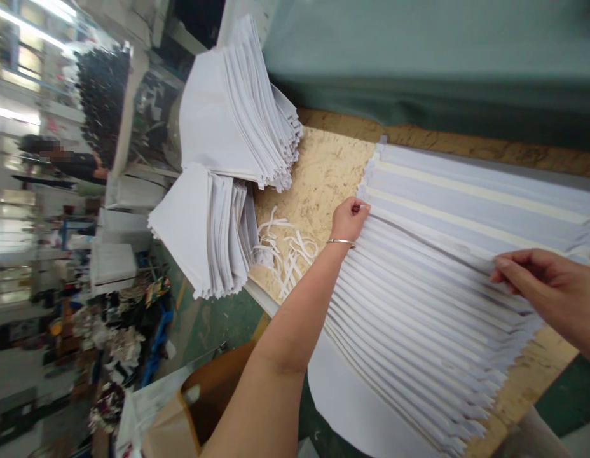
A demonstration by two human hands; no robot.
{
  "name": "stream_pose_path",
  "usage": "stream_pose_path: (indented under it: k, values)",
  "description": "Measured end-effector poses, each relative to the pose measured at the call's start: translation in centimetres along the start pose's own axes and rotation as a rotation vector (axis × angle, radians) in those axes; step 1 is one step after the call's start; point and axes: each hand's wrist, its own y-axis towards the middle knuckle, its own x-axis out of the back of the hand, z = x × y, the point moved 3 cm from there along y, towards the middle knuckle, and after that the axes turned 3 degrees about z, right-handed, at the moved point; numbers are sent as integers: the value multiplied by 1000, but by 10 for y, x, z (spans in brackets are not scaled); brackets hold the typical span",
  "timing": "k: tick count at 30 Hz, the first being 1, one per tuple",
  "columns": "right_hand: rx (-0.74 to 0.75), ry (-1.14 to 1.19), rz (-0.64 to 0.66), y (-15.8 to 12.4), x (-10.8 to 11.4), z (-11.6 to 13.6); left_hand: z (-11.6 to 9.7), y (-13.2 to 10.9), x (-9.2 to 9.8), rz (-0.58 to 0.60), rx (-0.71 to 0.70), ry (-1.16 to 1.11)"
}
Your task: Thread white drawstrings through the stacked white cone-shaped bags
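White sheets, paper or cloth, lie overlapped like shingles on a wooden board, their long edges running side by side. Pale yellow strips cross the sheets at the top. My left hand, a thin silver bangle at its wrist, pinches the left end of one sheet's edge. Farther right, my right hand has thumb and fingers closed on the same edge near its other end. Between the two hands the edge forms a dark, narrow line. A tangle of narrow white strips lies beside my left forearm.
Two fanned stacks of white sheets, an upper stack and a lower stack, stand at the left of the board. Green material hangs along the back. A brown open container is below. A person is far left.
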Motion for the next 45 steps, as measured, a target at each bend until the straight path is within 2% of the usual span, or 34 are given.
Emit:
stream_pose_path:
  k: [2, 5, 8, 16, 25, 30, 39, 45]
  values:
    - [-52, 36, 14, 2, 1, 0, 1, 7, -1, -49, -25, 33]
    - [-105, 30, 0, 3, 6, 4, 1, 14, -3, -44, -50, 69]
    - [-114, 15, 9, 5, 8, 7, 2, 17, -4, -45, -75, 89]
    - [-124, -30, -32, 8, 10, 16, 12, 28, -9, -148, -61, 143]
    - [-72, -159, -117, 10, 12, 25, 10, 30, -12, -179, -63, 249]
    - [-25, -234, -116, 15, 8, 26, 8, 31, -14, -222, -53, 303]
    - [36, -366, -191, 22, 9, 29, 6, 30, -14, -224, -81, 340]
    - [45, -454, -190, 25, 5, 28, 4, 30, -15, -221, -86, 376]
